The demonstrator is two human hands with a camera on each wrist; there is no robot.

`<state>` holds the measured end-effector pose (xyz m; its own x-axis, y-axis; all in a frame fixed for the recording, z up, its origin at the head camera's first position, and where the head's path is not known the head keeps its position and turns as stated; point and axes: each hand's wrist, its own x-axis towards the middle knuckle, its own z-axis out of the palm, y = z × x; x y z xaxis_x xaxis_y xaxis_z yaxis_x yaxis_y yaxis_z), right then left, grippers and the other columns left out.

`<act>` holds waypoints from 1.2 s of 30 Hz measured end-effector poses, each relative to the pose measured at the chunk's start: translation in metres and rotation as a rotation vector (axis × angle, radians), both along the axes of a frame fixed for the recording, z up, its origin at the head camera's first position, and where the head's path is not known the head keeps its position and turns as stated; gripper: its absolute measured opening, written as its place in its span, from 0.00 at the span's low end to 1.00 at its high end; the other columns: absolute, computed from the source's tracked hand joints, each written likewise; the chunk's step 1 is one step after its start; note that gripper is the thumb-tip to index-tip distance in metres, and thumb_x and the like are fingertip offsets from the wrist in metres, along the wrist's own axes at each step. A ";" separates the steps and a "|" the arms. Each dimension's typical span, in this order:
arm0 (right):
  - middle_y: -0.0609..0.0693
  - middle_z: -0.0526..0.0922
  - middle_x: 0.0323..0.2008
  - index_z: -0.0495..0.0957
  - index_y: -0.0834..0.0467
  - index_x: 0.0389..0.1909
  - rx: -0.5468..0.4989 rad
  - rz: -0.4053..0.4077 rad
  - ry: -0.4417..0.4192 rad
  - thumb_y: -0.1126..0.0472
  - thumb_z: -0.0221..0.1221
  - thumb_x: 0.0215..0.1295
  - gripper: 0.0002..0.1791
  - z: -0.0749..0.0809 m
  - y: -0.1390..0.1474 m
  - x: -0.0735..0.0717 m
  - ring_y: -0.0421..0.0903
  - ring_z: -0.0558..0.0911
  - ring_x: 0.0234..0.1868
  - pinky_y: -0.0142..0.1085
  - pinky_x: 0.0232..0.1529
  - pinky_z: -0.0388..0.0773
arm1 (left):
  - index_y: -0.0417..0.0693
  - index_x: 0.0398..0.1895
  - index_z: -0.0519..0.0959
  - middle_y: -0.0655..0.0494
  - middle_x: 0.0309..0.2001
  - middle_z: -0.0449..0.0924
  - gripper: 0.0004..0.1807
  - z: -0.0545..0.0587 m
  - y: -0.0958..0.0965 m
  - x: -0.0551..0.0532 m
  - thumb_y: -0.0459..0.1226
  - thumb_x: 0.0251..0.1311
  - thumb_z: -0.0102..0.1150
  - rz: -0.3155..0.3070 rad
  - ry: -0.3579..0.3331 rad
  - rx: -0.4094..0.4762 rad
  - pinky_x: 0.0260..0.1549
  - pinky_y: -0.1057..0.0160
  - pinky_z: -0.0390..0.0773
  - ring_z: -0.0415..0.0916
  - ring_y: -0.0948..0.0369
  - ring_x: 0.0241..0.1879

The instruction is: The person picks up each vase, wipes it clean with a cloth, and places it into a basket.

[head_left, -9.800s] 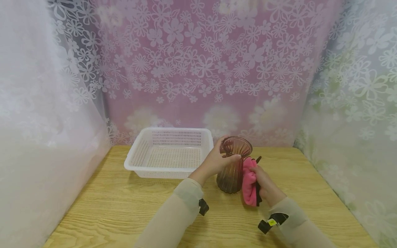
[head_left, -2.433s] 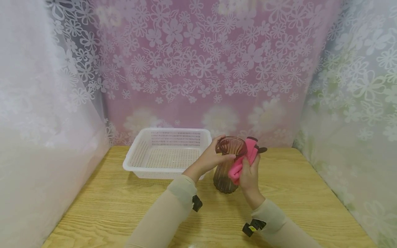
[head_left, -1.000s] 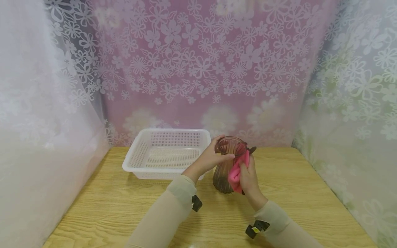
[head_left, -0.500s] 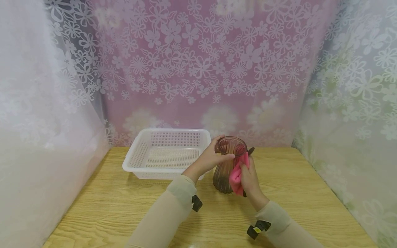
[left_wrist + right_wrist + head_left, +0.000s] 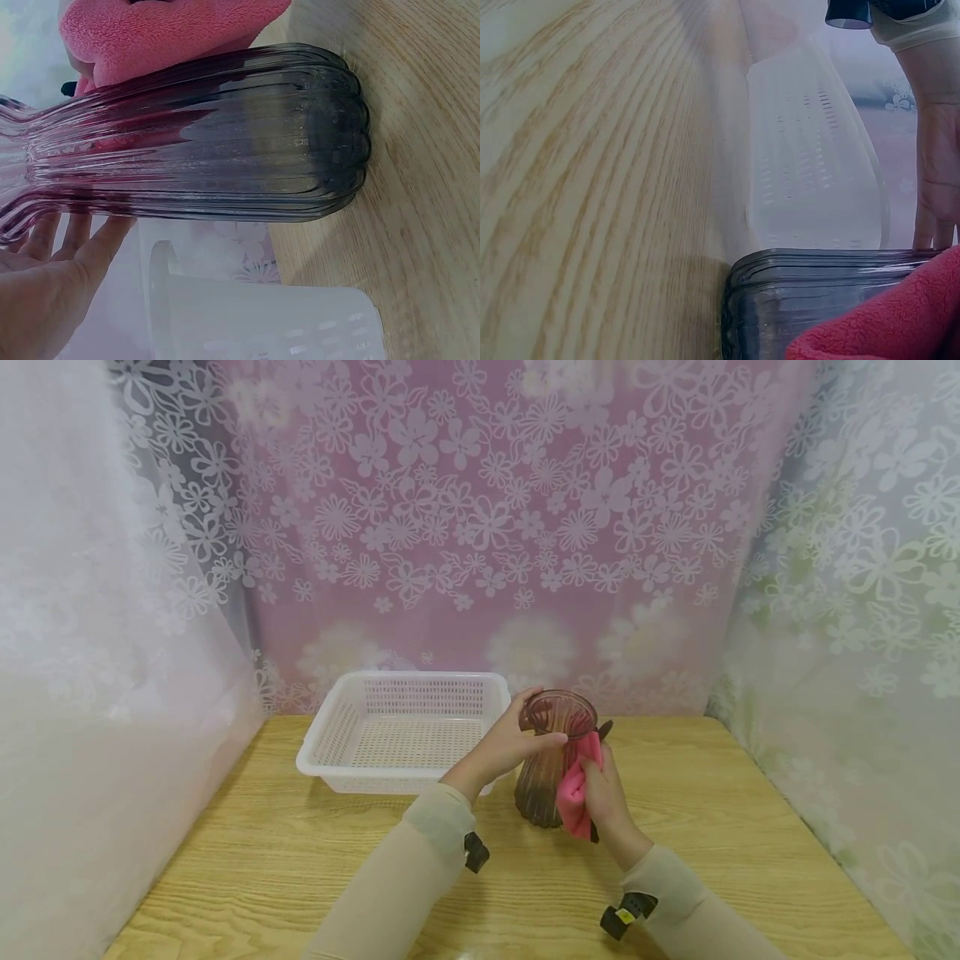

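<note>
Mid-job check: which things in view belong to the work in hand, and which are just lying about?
In use:
Ribbed purple-grey glass vase with flared rim, held by the left hand
Fluffy pink cloth, held against the vase by the right hand
Wooden table, under the vase

Just there, apparently:
White rectangular perforated plastic basket, held by neither hand
White-flowered pink curtain behind

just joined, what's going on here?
A person's left hand grips a ribbed glass vase near its rim, and the right hand holds a pink cloth against the vase's side. The vase's base is on the wooden table. A white plastic basket sits on the table to the left of the vase.
</note>
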<state>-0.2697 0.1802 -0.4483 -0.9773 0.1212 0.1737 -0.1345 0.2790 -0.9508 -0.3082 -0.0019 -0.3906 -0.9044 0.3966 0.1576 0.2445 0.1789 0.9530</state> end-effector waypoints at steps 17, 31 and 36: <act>0.64 0.66 0.60 0.51 0.65 0.74 -0.044 0.047 -0.077 0.62 0.37 0.79 0.26 -0.006 0.005 -0.006 0.54 0.66 0.57 0.42 0.59 0.61 | 0.69 0.78 0.52 0.55 0.70 0.66 0.50 0.002 -0.001 0.002 0.51 0.57 0.72 -0.015 -0.010 0.002 0.64 0.47 0.68 0.64 0.55 0.69; 0.56 0.69 0.45 0.58 0.63 0.66 -0.042 0.069 -0.148 0.61 0.38 0.79 0.20 -0.015 0.012 -0.015 0.49 0.68 0.48 0.37 0.48 0.64 | 0.64 0.79 0.51 0.53 0.71 0.65 0.49 0.004 -0.001 0.004 0.51 0.59 0.70 -0.011 0.000 -0.013 0.64 0.46 0.67 0.63 0.53 0.70; 0.51 0.69 0.37 0.63 0.62 0.57 -0.028 0.088 -0.178 0.59 0.38 0.80 0.14 -0.019 0.016 -0.020 0.44 0.69 0.41 0.34 0.44 0.65 | 0.68 0.78 0.52 0.53 0.71 0.64 0.48 0.003 -0.001 0.004 0.51 0.59 0.70 -0.006 0.002 -0.017 0.65 0.46 0.66 0.63 0.54 0.70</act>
<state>-0.2897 0.1965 -0.4669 -0.9993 0.0367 -0.0047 0.0136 0.2471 -0.9689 -0.3042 -0.0027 -0.3878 -0.9016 0.4049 0.1524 0.2476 0.1939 0.9492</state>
